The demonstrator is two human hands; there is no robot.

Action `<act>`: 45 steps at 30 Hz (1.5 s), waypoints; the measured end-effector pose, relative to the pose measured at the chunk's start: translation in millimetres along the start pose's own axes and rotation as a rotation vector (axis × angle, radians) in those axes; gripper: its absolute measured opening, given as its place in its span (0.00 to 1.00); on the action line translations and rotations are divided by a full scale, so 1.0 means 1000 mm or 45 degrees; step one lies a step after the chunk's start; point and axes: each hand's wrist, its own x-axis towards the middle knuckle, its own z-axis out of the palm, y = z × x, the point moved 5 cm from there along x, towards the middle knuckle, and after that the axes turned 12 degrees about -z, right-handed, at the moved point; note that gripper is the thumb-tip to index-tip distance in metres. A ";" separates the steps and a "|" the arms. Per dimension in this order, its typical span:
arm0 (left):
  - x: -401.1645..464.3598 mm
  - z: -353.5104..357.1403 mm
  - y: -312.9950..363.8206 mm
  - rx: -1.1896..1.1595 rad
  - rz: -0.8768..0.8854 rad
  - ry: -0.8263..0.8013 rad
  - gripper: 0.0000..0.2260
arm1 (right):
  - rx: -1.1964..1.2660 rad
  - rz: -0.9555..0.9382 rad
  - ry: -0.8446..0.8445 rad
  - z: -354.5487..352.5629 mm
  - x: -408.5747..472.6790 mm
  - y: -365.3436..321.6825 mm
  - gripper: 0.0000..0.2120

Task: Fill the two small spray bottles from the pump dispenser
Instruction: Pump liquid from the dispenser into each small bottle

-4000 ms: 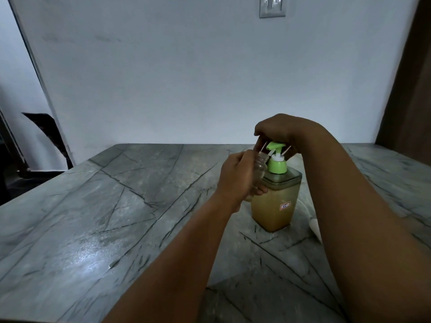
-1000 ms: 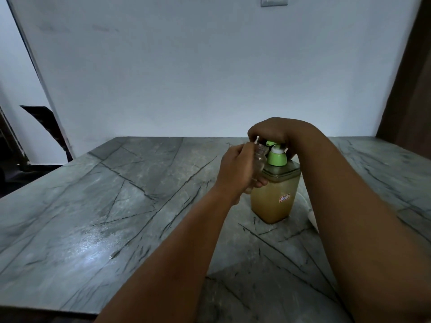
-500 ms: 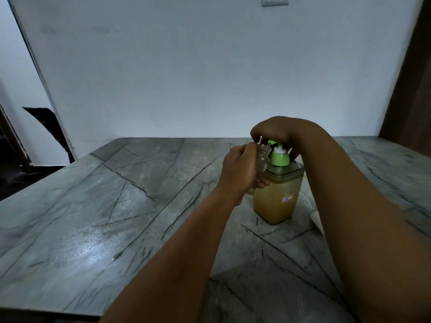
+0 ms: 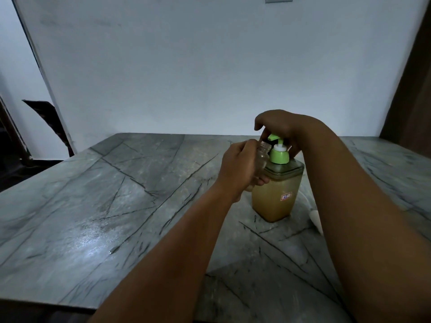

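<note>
A square pump dispenser (image 4: 272, 199) of amber liquid stands on the marble table, with a green collar and a green pump head (image 4: 272, 137). My right hand (image 4: 288, 128) lies over the pump head from above, its fingers curled round it. The white stem under the head shows, so the head is raised. My left hand (image 4: 238, 169) grips a small clear spray bottle (image 4: 262, 157) without its cap and holds the bottle's mouth just under the nozzle. The second small bottle is not visible.
The grey veined marble table (image 4: 116, 183) runs to a white wall. A white object (image 4: 314, 217) lies on the table behind my right forearm, mostly hidden. A dark chair back (image 4: 46, 115) stands at the left, and a brown door (image 4: 415, 89) at the right.
The pump head, pressed low half a second ago, has risen so its white stem shows. My right hand rose with it. My left hand keeps the bottle at the nozzle.
</note>
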 end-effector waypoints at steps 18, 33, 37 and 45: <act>0.001 0.000 0.000 0.008 0.003 -0.008 0.16 | 0.007 -0.018 0.080 0.001 0.002 -0.006 0.16; 0.000 0.000 0.000 0.012 -0.019 -0.003 0.15 | -0.225 -0.001 -0.087 0.010 0.000 0.002 0.10; 0.000 0.000 0.000 0.008 -0.019 -0.015 0.15 | -0.161 0.018 -0.077 0.010 0.002 0.004 0.10; 0.000 0.000 0.000 0.004 -0.015 -0.010 0.14 | 0.023 0.140 -0.060 0.000 0.004 0.011 0.14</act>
